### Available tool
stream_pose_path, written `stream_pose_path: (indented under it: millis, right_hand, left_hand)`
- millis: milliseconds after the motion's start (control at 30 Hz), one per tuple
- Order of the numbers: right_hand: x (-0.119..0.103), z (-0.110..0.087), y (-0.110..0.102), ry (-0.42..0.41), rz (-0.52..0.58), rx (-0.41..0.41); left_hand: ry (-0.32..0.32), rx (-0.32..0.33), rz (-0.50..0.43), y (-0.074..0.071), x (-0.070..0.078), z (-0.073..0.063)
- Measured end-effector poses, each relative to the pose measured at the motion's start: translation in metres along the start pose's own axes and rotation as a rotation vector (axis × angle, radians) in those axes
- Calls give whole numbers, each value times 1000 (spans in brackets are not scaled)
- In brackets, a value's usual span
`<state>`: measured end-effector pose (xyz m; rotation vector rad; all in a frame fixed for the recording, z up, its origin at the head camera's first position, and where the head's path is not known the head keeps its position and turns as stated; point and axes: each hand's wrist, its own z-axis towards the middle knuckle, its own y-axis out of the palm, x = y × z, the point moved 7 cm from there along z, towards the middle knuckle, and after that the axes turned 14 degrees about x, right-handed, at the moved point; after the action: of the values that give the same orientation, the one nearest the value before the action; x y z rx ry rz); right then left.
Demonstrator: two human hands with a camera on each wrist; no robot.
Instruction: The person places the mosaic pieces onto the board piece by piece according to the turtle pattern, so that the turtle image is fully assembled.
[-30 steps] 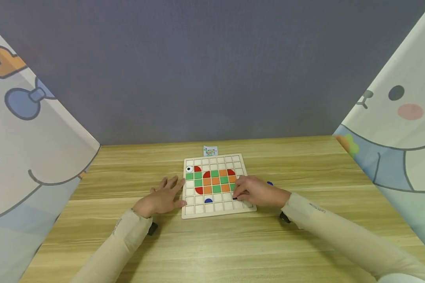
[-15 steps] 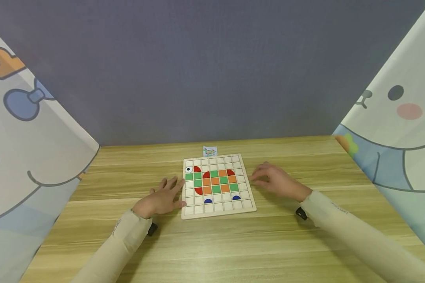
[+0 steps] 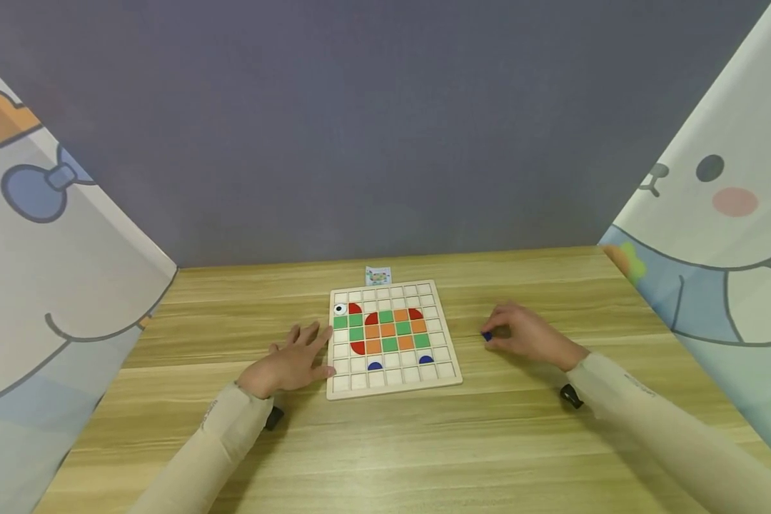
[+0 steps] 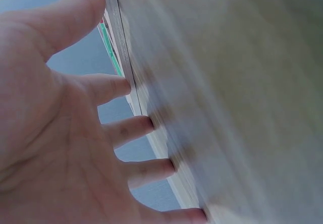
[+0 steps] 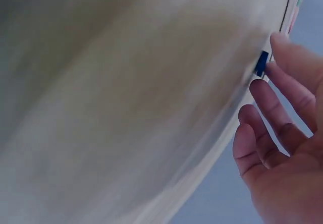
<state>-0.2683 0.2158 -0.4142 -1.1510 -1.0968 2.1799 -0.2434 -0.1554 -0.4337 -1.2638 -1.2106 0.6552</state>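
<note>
A light wooden grid board point(image 3: 393, 385) lies on the table, with red, green and orange pieces in its cells and a round eye piece point(image 3: 340, 309) at upper left. Two blue half-round pieces point(image 3: 426, 359) sit in its lower rows. My left hand point(image 3: 290, 364) rests at the board's left edge with its fingers spread, its thumb and a fingertip against the edge. To the right of the board, my right hand point(image 3: 528, 335) pinches another small blue piece point(image 3: 486, 335) between thumb and index finger, at the table surface. That blue piece point(image 5: 261, 63) appears edge-on in the right wrist view.
A small printed picture card point(image 3: 378, 276) lies just behind the board. The wooden table point(image 3: 385, 457) ends at a dark grey wall panel point(image 3: 385, 143) at the back. Cartoon-printed panels point(image 3: 700, 235) stand on both sides.
My right hand has left a blue half-round piece in the board's lower right cell, moved right off the board and taken hold of another blue piece. The left hand stays in place.
</note>
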Motion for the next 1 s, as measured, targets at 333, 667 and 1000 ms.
stream_pose_path:
  millis: [333, 667, 1000]
  right_hand:
    - [-2, 8, 8, 50, -14, -25]
    - [-11, 15, 11, -34, -8, -24]
    - [-25, 26, 20, -27, 22, -28]
  left_hand:
    - [0, 4, 5, 1, -1, 0]
    - [-3, 2, 1, 1, 0, 1]
    - [-1, 4, -6, -3, 1, 0]
